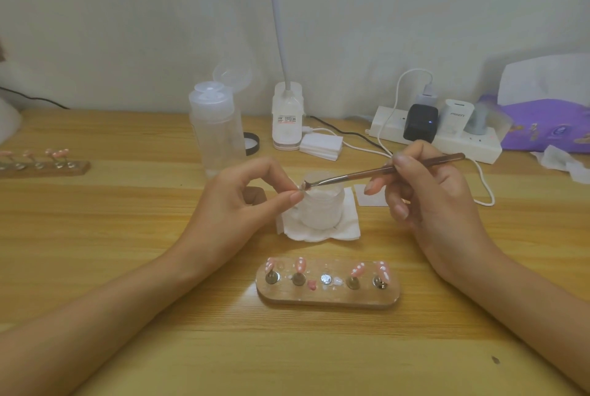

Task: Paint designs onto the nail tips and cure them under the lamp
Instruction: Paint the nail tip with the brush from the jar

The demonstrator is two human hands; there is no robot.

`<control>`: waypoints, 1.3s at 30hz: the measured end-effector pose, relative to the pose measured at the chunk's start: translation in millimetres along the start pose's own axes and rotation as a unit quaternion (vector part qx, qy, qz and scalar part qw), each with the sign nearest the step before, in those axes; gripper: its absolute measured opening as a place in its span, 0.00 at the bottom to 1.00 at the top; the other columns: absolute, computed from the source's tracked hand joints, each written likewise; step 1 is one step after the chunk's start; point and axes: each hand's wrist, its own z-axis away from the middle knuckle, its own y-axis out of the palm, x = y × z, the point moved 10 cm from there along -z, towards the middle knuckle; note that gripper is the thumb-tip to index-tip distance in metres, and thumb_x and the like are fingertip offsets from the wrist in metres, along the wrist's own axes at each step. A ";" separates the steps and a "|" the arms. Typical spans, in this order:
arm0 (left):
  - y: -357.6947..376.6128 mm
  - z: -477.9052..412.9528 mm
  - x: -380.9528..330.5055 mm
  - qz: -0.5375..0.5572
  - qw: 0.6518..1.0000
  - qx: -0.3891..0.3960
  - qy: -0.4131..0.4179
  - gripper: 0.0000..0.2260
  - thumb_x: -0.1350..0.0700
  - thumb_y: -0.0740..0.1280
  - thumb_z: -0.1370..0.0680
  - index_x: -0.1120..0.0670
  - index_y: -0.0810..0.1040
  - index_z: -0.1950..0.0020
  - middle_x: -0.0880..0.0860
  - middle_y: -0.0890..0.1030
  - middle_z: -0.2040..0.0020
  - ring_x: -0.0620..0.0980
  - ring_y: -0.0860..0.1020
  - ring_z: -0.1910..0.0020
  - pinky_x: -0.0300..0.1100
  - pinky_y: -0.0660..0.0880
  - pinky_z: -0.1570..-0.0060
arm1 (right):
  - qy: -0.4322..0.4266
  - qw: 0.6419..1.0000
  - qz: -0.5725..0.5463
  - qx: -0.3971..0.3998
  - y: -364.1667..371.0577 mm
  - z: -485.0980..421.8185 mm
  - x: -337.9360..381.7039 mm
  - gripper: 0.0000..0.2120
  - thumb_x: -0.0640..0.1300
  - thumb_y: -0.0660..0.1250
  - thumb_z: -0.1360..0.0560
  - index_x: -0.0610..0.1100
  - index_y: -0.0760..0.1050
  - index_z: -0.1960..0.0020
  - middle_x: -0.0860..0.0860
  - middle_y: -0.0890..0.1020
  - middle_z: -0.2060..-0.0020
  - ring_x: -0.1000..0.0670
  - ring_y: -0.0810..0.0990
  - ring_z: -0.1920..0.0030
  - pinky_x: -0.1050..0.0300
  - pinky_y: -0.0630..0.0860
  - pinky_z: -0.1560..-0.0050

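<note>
The wooden desk (127, 347) carries everything. Above its middle the left hand (242, 204) has thumb and forefinger pinched together, and the right hand (431, 200) has its fingers curled in a grip. Nearest the person lies a wooden stand (329, 295), and behind it a white jar (322, 210) sits on a tissue (348, 232). The right hand holds a brush (383, 170) slanting over the jar. Four pink nail tips (300, 264) with white dots sit on the stand's pegs. The brush tip meets a pale piece (300, 187) pinched by the left hand, too small to identify

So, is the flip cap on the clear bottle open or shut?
Open: the flip cap stands hinged up above the clear bottle.
</note>
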 end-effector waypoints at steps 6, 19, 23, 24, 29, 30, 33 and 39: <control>0.4 0.4 1.3 -0.001 1.000 0.002 -0.001 0.06 0.56 0.73 0.25 0.56 0.79 0.59 0.38 0.78 0.70 0.38 0.66 0.79 0.25 0.62 0.75 | 0.001 1.000 -0.001 -0.024 -9.3 -1.4 -0.6 0.12 0.41 0.59 0.17 0.46 0.68 0.60 0.46 0.84 0.67 0.54 0.66 0.77 0.59 0.57 0.74; 1.0 1.0 2.2 0.000 1.000 0.004 -0.012 0.06 0.59 0.73 0.24 0.58 0.78 0.59 0.36 0.76 0.74 0.38 0.66 0.79 0.25 0.61 0.75 | -0.014 1.000 0.025 -0.007 -5.2 -1.7 1.7 0.12 0.41 0.60 0.18 0.45 0.68 0.60 0.44 0.83 0.67 0.53 0.66 0.77 0.54 0.56 0.74; 0.9 1.8 3.5 0.003 1.000 0.004 -0.027 0.06 0.57 0.74 0.25 0.55 0.79 0.59 0.39 0.79 0.70 0.39 0.69 0.79 0.28 0.63 0.76 | -0.033 0.999 0.035 -0.007 -7.9 -2.3 5.3 0.11 0.41 0.61 0.18 0.45 0.68 0.59 0.44 0.83 0.67 0.53 0.66 0.77 0.58 0.58 0.75; 0.3 2.0 4.4 0.004 0.999 0.003 -0.033 0.06 0.57 0.74 0.25 0.54 0.79 0.59 0.41 0.80 0.68 0.39 0.69 0.78 0.30 0.64 0.77 | -0.036 0.999 0.033 -0.011 -8.9 -2.5 6.2 0.10 0.42 0.62 0.18 0.45 0.68 0.59 0.44 0.83 0.67 0.53 0.66 0.77 0.58 0.59 0.75; -1.3 2.2 8.1 0.003 0.999 -0.002 -0.052 0.06 0.53 0.75 0.26 0.51 0.80 0.60 0.46 0.83 0.63 0.41 0.71 0.77 0.33 0.66 0.77 | -0.040 0.999 0.015 -0.018 -12.1 -4.1 5.7 0.08 0.46 0.62 0.22 0.44 0.69 0.59 0.44 0.83 0.67 0.53 0.65 0.77 0.55 0.56 0.74; -1.4 2.4 8.6 0.003 0.999 -0.002 -0.052 0.06 0.53 0.75 0.26 0.50 0.80 0.60 0.47 0.83 0.61 0.41 0.72 0.76 0.33 0.66 0.77 | -0.040 0.999 0.016 -0.016 -11.4 -4.3 4.8 0.08 0.46 0.62 0.22 0.44 0.69 0.59 0.44 0.83 0.67 0.52 0.65 0.77 0.54 0.56 0.74; -2.8 3.0 8.8 0.019 0.998 -0.006 -0.056 0.04 0.55 0.74 0.25 0.51 0.80 0.59 0.49 0.85 0.54 0.41 0.74 0.76 0.32 0.68 0.76 | -0.031 0.999 0.010 -0.017 -11.6 -5.8 1.3 0.08 0.46 0.61 0.22 0.46 0.69 0.59 0.45 0.83 0.68 0.53 0.65 0.77 0.59 0.59 0.75; -29.6 4.3 -19.0 0.046 0.995 -0.088 -0.011 0.07 0.59 0.71 0.22 0.48 0.79 0.56 0.48 0.86 0.54 0.39 0.78 0.63 0.26 0.70 0.67 | -0.003 0.999 -0.019 -0.037 -15.8 -6.6 -2.8 0.13 0.40 0.59 0.18 0.48 0.70 0.61 0.46 0.83 0.68 0.54 0.66 0.77 0.63 0.60 0.76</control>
